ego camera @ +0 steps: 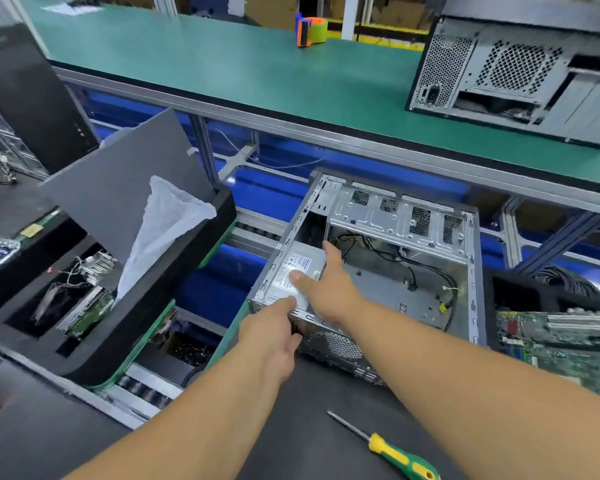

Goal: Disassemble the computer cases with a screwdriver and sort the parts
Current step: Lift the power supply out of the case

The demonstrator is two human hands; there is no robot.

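Nearest, a screwdriver (388,446) with a green-and-yellow handle lies loose on the dark tabletop (309,427), untouched and well behind both hands.

Past it, the open case (395,237) lies on its side at the tabletop's far edge, its perforated rear panel facing the person. The power supply (297,271) sits in the case's left near corner. The left hand (274,337) grips the case's near corner, thumb tip against the supply's near edge. The right hand (326,285) rests flat on top of the supply, fingers straight, thumb spread across the label.

The supply is probably a stiff, fairly heavy steel box with smooth painted sides that offer little friction, so a two-handed hold on opposite edges looks safer than a flat palm. The case walls are thin stamped sheet, likely sharp at the cut edges. Loose black cables (426,271) trail across the case floor and could snag as the supply lifts.

Open room is upward and back toward the person. To the left a foam tray (146,327) holds sorted parts, with a white bag (163,230) standing in it. To the right lies a motherboard (561,341). Farthest, a raised green shelf (222,64) carries another case (520,74) and a tape dispenser (310,31).
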